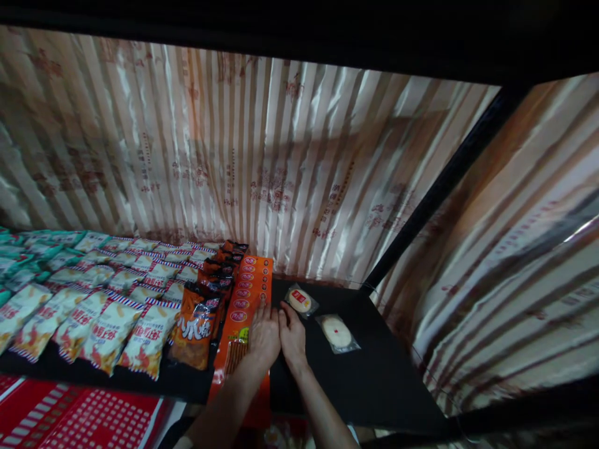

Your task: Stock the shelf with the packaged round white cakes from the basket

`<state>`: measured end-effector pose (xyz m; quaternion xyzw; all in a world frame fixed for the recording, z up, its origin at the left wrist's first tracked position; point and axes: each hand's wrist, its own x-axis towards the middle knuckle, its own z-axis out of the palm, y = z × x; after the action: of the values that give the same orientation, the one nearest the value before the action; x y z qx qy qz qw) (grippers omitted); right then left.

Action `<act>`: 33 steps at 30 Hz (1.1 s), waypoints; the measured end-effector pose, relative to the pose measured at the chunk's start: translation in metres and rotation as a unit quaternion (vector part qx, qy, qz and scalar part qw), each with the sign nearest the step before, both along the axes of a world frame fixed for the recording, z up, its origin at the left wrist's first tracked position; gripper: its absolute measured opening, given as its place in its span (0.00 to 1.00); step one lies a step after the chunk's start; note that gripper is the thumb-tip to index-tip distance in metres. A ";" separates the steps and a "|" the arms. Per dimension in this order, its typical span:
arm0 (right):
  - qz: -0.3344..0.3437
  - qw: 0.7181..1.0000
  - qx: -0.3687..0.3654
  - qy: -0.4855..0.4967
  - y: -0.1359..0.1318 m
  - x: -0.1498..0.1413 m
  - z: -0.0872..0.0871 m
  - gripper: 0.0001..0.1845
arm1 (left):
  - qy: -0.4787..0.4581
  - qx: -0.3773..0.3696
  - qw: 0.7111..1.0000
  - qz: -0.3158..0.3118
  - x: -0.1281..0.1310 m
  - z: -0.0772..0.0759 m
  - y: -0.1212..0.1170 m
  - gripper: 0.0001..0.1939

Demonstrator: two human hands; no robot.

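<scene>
My left hand [263,333] lies with its fingers stretched out on a long orange snack packet [246,293] with a row of round logos. The packet runs front to back along the black shelf [327,386], and its front end hangs over the edge. Right beside it, my right hand [292,337] rests at the packet's right side, fingers extended and thumb side close to the left hand. Nothing shows in its grasp, though its palm is hidden. Just beyond the right fingertips sits a round white cake in a clear wrapper [299,300]; a second wrapped cake [336,333] lies farther right.
Orange-brown snack bags [194,327] stand in a row left of the packet. White snack bags [110,330] fill several rows beyond them, with green bags [56,240] at far left. A black post [435,181] rises at the right; striped curtain [262,168] hangs behind.
</scene>
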<state>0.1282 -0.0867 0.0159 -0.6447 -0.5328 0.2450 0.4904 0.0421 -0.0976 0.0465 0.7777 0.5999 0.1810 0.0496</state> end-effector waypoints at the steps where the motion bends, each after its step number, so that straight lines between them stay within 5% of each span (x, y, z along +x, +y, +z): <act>1: -0.002 1.000 0.005 0.006 -0.008 0.002 0.000 0.24 | -0.003 0.003 1.000 -0.004 0.002 0.001 -0.008 0.21; 9: -0.015 0.997 0.020 0.072 -0.069 0.016 -0.006 0.22 | -0.037 -0.018 0.997 -0.063 0.018 -0.013 -0.059 0.23; 20: -0.023 0.996 -0.023 0.081 -0.142 0.027 -0.021 0.24 | -0.045 0.035 0.994 -0.097 0.024 -0.059 -0.129 0.24; 28: -0.004 0.995 -0.028 0.095 -0.158 0.008 -0.043 0.23 | -0.016 0.000 0.999 -0.033 -0.016 -0.054 -0.137 0.21; 33: 0.010 0.996 -0.024 0.083 -0.155 -0.006 -0.039 0.24 | -0.014 0.006 1.000 0.010 -0.028 -0.051 -0.135 0.21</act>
<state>0.1223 -0.2413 -0.0234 -0.6281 -0.4907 0.3158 0.5147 0.0140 -0.2330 -0.0045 0.7694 0.6059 0.1954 0.0515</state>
